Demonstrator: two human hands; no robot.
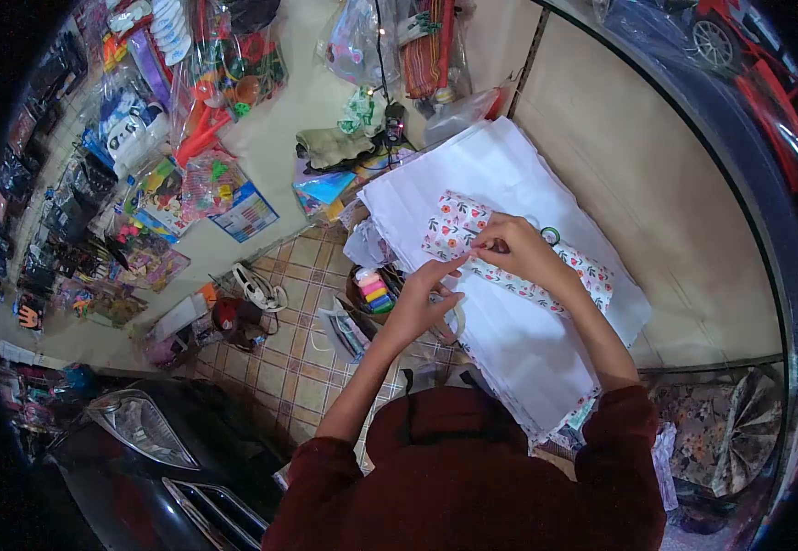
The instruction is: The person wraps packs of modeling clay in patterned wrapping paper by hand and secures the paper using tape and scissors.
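Together, left hand (420,297), right hand (522,251), at floral material (455,219).

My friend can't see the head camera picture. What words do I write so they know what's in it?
A person's left hand and right hand come close together at a flowered piece lying on white sheets. Colourful bagged goods and a tiled floor show on the picture's left side.

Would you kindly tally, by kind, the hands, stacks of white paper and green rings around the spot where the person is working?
Hands: 2, left hand and right hand
Stack of white paper: 1
Green ring: 1
Total: 4
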